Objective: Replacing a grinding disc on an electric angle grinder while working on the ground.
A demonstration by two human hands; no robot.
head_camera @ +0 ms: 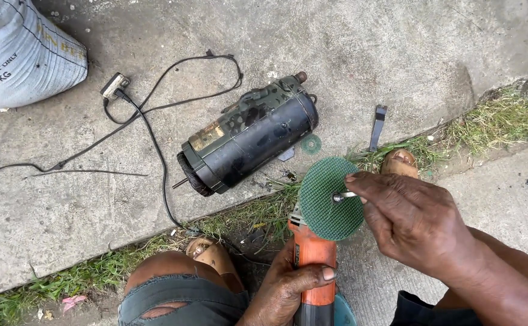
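Note:
My left hand (288,287) grips the orange body of an angle grinder (313,265) held upright near the bottom middle. A green cutting disc (327,196) sits on the grinder's head. My right hand (418,226) pinches a small metal piece (340,196) at the disc's centre, thumb and forefinger over the hub. A dark cylindrical electric motor (252,133) lies on the concrete just beyond the disc.
A small worn green disc (311,144) lies beside the motor. A flat metal wrench (377,127) rests to the right. Black cables and a plug socket (114,86) trail at the left. A white sack (16,51) stands at top left. Grass fills the slab gap.

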